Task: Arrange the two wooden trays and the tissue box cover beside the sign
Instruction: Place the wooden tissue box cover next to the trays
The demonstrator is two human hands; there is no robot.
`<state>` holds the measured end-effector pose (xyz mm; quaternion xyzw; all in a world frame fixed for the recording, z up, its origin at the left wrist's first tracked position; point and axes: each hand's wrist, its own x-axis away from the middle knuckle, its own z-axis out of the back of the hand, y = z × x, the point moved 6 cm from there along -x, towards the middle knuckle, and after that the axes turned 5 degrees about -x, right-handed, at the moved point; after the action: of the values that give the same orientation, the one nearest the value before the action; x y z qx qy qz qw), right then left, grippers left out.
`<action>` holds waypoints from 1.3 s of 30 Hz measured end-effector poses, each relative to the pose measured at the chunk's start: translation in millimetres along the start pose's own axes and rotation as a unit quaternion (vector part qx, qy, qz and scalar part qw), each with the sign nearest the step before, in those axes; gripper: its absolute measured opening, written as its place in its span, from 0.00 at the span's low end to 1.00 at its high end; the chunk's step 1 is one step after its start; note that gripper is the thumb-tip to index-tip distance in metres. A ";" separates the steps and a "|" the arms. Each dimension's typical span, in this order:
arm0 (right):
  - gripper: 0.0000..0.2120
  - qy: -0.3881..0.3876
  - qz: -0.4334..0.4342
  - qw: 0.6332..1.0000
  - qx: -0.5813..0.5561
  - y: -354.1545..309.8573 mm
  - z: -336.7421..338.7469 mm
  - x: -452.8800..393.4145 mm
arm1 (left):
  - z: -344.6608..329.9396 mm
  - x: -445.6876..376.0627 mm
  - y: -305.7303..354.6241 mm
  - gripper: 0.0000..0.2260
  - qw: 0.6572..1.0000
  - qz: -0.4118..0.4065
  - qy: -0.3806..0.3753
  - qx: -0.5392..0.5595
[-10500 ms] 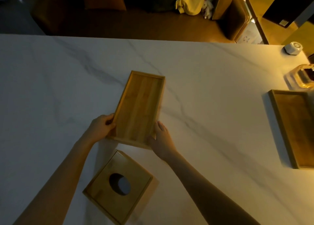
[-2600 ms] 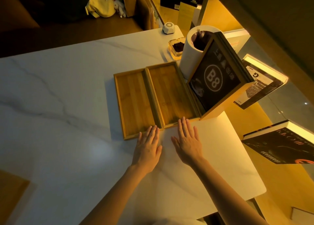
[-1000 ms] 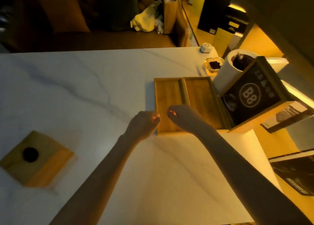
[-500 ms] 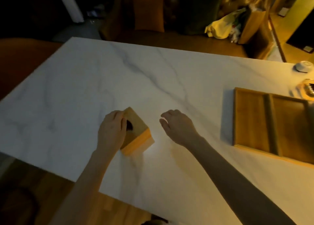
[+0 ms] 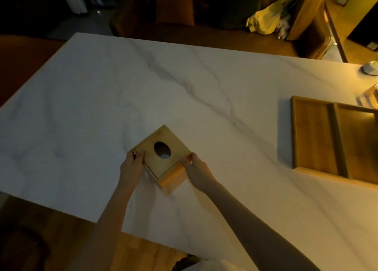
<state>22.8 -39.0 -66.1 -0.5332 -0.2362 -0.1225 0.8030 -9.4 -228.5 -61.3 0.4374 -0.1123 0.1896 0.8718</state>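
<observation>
A square wooden tissue box cover [image 5: 163, 143] with an oval hole in its top sits cornerwise on the white marble table [image 5: 102, 98], near the front edge. My left hand [image 5: 132, 168] grips its left corner and my right hand [image 5: 197, 171] grips its right corner. Two wooden trays lie side by side at the right: the left tray [image 5: 312, 133] and the right tray [image 5: 360, 141], which the frame edge cuts off. The sign is out of view.
A small white round object [image 5: 370, 68] and a glass dish [image 5: 373, 95] sit at the table's far right corner. Beyond the far edge are dark seating, a yellow bag [image 5: 263, 22] and a wooden chair [image 5: 308, 23]. The wooden floor [image 5: 51, 229] shows below the front edge.
My right hand has moved left onto the cover's right corner. My left hand has slid from the cover's top to its left corner, and the oval hole now shows.
</observation>
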 end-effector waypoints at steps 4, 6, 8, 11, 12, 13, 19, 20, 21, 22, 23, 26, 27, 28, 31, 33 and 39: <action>0.22 0.019 0.004 1.000 -0.003 3.2 14.1 4.3 | -3.5 3.4 16.0 0.13 0.999 -0.032 0.014 -0.033; 0.21 0.036 0.007 0.999 0.002 7.3 29.2 8.3 | -8.8 7.2 31.2 0.12 0.997 -0.057 0.018 -0.039; 0.20 0.055 0.014 0.998 0.008 11.3 48.6 14.6 | -17.4 12.0 51.6 0.12 0.994 -0.090 0.021 -0.050; 0.19 0.097 0.032 0.995 0.007 19.4 85.8 30.7 | -38.7 25.5 86.6 0.14 0.989 -0.133 0.009 -0.067; 0.19 0.117 0.037 0.992 0.005 24.4 101.2 38.3 | -49.4 32.6 99.5 0.15 0.986 -0.150 0.000 -0.071; 0.18 0.137 0.041 0.990 0.001 29.5 116.2 46.0 | -60.0 39.8 111.3 0.15 0.984 -0.163 -0.008 -0.073; 0.15 0.247 0.058 0.967 -0.031 63.0 202.1 101.4 | -131.1 90.5 172.0 0.14 0.970 -0.232 -0.044 -0.054; 0.15 0.260 0.058 0.963 -0.035 69.4 215.0 111.9 | -143.3 100.0 181.0 0.15 0.967 -0.247 -0.049 -0.049; 0.15 0.275 0.056 0.959 -0.042 76.8 228.0 123.1 | -155.9 109.8 189.4 0.15 0.962 -0.262 -0.056 -0.046; 0.16 0.292 0.054 0.954 -0.052 83.8 240.5 134.7 | -168.3 120.1 197.4 0.15 0.958 -0.277 -0.065 -0.042; 0.16 0.309 0.054 0.948 -0.062 91.4 252.6 146.6 | -180.8 130.4 204.6 0.15 0.954 -0.288 -0.078 -0.039; 0.15 0.355 0.042 0.930 -0.085 116.6 285.3 182.0 | -220.0 161.0 222.5 0.12 0.942 -0.312 -0.119 -0.032; 0.16 0.369 0.032 0.925 -0.089 125.9 294.6 193.0 | -232.7 171.4 227.1 0.11 0.938 -0.319 -0.131 -0.034; 0.16 0.382 0.023 0.919 -0.093 135.6 302.6 203.3 | -245.1 181.7 231.2 0.10 0.934 -0.326 -0.141 -0.033; 0.16 0.427 0.003 0.899 -0.100 165.6 323.7 231.0 | -281.9 209.4 239.6 0.09 0.922 -0.344 -0.175 -0.026; 0.16 0.450 -0.017 0.887 -0.106 187.3 333.6 246.9 | -306.5 225.8 242.1 0.09 0.913 -0.356 -0.196 -0.030; 0.17 0.494 -0.058 0.858 -0.127 247.7 345.4 288.0 | -368.9 269.2 239.1 0.12 0.896 -0.380 -0.228 -0.029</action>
<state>295.2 392.1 -6.6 -0.4854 0.1790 -0.4450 0.7310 142.2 261.6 -10.2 0.4522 -0.1386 -0.2647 0.8404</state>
